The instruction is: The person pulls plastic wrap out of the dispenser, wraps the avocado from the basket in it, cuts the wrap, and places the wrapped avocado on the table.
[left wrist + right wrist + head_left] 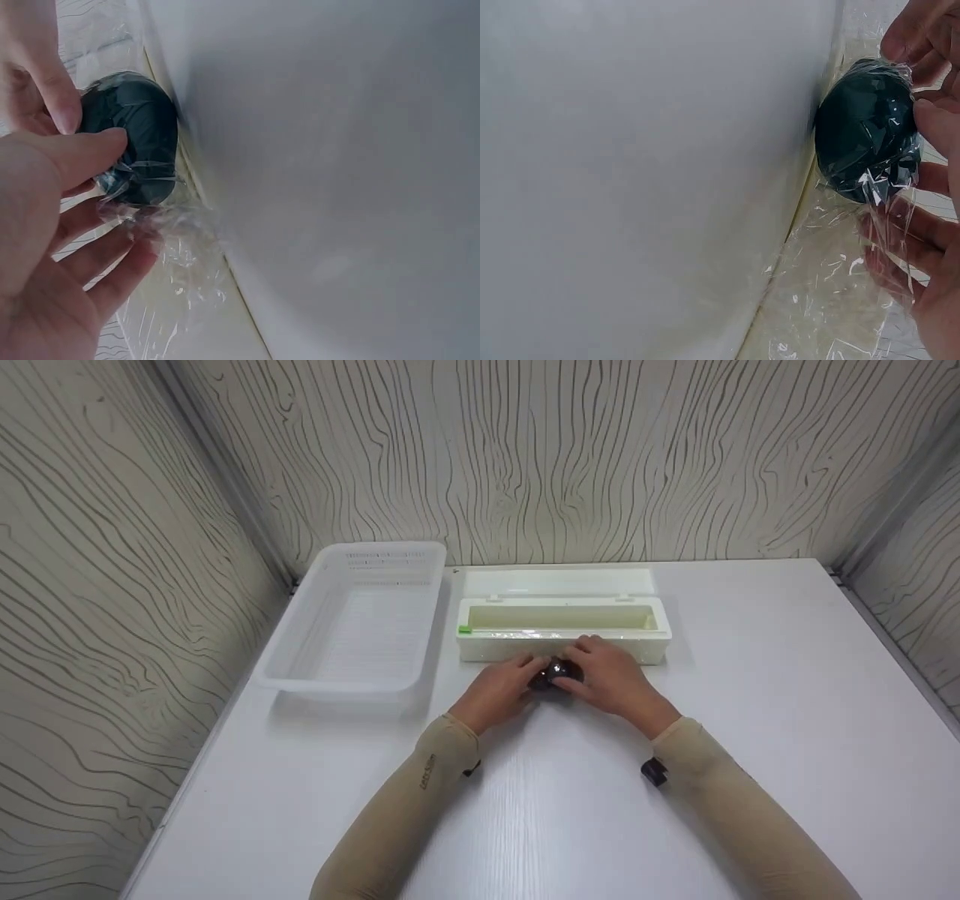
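Observation:
A dark, rounded, glossy object [561, 669] stands on the white table, just in front of the cling film dispenser [480, 650]. Clear cling film [810, 277] covers part of it and trails off in wrinkles along the dispenser's front. From the left side my left hand [496, 691] holds the object, its thumb pressed on the dark surface [142, 127] and its other fingers by the loose film. My right hand [613, 676] grips the opposite side, thumb and fingertips at the film's gathered edge. Its exact kind I cannot tell under the film.
The dispenser's white lid [559, 581] lies open behind it, and a green slider [465, 629] sits at its left end. To the left stands a white plastic basket [337, 685]. A wood-patterned wall [555, 457] rises behind the table's back edge.

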{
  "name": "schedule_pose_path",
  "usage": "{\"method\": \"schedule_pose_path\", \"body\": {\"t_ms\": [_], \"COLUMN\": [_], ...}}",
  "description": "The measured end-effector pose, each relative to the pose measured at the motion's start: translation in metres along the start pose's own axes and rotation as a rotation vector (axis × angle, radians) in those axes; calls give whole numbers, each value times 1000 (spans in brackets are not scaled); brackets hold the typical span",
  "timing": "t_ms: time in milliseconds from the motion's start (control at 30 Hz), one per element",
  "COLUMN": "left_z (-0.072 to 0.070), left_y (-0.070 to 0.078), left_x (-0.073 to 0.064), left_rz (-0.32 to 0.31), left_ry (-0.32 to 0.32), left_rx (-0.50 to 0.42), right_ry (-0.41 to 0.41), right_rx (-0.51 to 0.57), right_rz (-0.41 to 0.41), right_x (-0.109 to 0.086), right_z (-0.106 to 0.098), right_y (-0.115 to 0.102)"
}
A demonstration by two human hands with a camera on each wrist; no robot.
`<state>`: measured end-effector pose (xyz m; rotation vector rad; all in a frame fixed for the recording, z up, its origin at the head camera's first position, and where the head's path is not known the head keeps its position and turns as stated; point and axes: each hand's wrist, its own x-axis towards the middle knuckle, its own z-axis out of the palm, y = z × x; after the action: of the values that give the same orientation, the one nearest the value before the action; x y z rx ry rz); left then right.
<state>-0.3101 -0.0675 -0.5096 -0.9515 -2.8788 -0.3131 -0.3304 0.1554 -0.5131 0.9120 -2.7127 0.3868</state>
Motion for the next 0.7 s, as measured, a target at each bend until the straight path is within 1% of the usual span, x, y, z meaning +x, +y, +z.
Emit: {"method": "schedule_pose_path", "body": {"t_ms": [133, 200, 267, 467, 700], "left_z": [-1, -1, 0, 1, -1], "left_y": [-1, -2, -3, -5, -7], "left_x": [-3, -4, -4, -6, -7], "left_rz": [4, 9, 16, 33, 22], "left_ry": [-14, -13, -12, -3, -16], "left_rx": [-23, -28, -31, -31, -36], "right_ry": [23, 33, 33, -3, -8], "right_rx": [-47, -49, -37, 14, 46], "right_rz": [-8, -7, -3, 21, 26], "right_x": [1, 2, 2, 3, 5], "right_z": [-2, -2, -3, -3, -3], "right_y": [-2, -2, -2, -2, 0]}}
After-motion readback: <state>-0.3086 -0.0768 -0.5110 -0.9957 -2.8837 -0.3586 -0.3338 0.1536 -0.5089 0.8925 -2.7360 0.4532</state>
